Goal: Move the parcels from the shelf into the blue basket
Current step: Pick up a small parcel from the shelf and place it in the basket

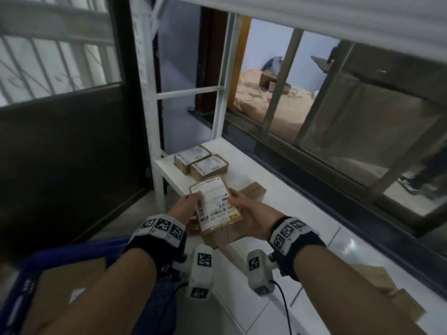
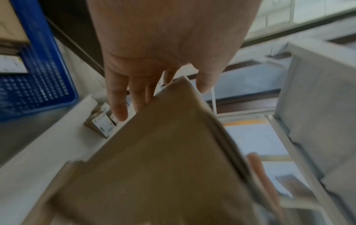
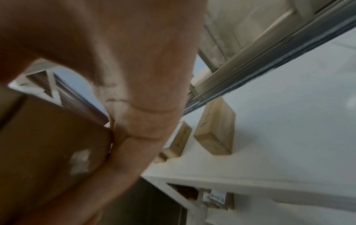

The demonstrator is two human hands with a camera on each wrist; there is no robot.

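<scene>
Both hands hold a brown cardboard parcel [image 1: 216,209] with a white shipping label just above the front edge of the white shelf [image 1: 278,197]. My left hand [image 1: 186,209] grips its left side, thumb on the label; the fingers [image 2: 117,97] reach under the parcel [image 2: 163,159]. My right hand [image 1: 251,213] grips the right side, and its palm [image 3: 134,91] presses against the box [image 3: 48,144]. The blue basket [image 1: 60,252] sits at lower left with a parcel [image 1: 67,281] inside. Two labelled parcels [image 1: 202,163] lie at the shelf's far left corner, another [image 1: 252,191] behind the held one.
More brown parcels [image 1: 387,291] lie on the shelf at the right. A sliding window frame [image 1: 338,151] runs along the shelf's back. The white upright post [image 1: 150,97] stands at the shelf's left end. A lower shelf holds a labelled parcel [image 3: 219,197].
</scene>
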